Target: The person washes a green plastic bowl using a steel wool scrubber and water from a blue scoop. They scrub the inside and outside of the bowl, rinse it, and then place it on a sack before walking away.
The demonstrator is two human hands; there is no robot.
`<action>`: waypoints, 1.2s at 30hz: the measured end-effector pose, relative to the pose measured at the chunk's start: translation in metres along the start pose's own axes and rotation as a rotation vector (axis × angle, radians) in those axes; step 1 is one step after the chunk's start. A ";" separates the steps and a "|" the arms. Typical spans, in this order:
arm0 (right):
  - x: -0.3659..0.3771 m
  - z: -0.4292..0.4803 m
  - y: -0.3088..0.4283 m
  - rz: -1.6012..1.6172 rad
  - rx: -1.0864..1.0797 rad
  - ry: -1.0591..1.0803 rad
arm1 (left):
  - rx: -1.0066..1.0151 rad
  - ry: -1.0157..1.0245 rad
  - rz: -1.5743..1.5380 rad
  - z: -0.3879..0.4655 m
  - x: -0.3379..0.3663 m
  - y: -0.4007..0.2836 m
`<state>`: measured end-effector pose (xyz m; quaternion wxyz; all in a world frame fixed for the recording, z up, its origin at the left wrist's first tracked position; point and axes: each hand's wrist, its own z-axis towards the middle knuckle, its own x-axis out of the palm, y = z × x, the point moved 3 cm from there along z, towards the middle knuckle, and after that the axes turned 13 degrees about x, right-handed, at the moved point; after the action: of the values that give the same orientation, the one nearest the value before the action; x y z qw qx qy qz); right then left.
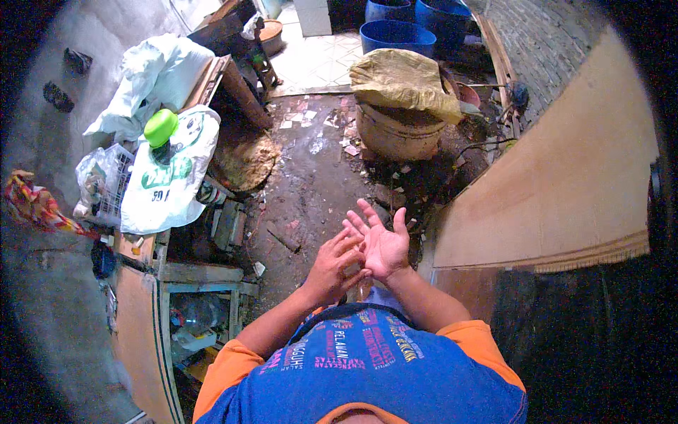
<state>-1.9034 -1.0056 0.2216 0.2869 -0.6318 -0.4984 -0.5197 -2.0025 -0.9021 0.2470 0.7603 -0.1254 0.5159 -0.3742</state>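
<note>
Palm up and fingers spread, my right hand (385, 246) is in front of my waist, its thumb towards the right. My left hand (336, 267) is beside it, back upward, with bent, parted fingers that reach to the edge of the right palm. Nothing is seen held in either hand. Parts of the left fingertips are hidden where the hands overlap. Below them is the blue shirt (371, 365) with orange sleeves, bearing printed writing. Beyond the hands lies a dark, dirty floor (312, 185) with scattered scraps.
At left, a green plastic bowl (160, 128) sits on a white sack (169, 180), beside a plastic basket (114, 185). Ahead stands a large bucket (400, 132) topped by a yellowish sack (397, 79), with blue tubs (397, 37) behind. A wooden panel (551, 159) rises at right.
</note>
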 end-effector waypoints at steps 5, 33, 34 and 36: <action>0.005 0.042 0.018 -0.073 0.063 -0.036 | -0.006 0.033 -0.024 0.020 -0.008 0.046; -0.175 0.342 0.212 -1.799 0.350 -1.043 | -0.509 -0.030 -0.009 0.142 -0.207 0.436; -0.210 0.340 0.217 -1.689 0.470 -1.096 | -0.517 -0.011 -0.006 0.151 -0.210 0.446; -0.256 0.339 0.230 -1.628 0.621 -1.133 | -0.532 0.013 0.003 0.171 -0.218 0.470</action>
<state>-1.5550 -0.8703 -0.0843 -0.2770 -0.1539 -0.9479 -0.0319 -1.6868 -0.4596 0.2009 0.6980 -0.3176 0.6011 -0.2250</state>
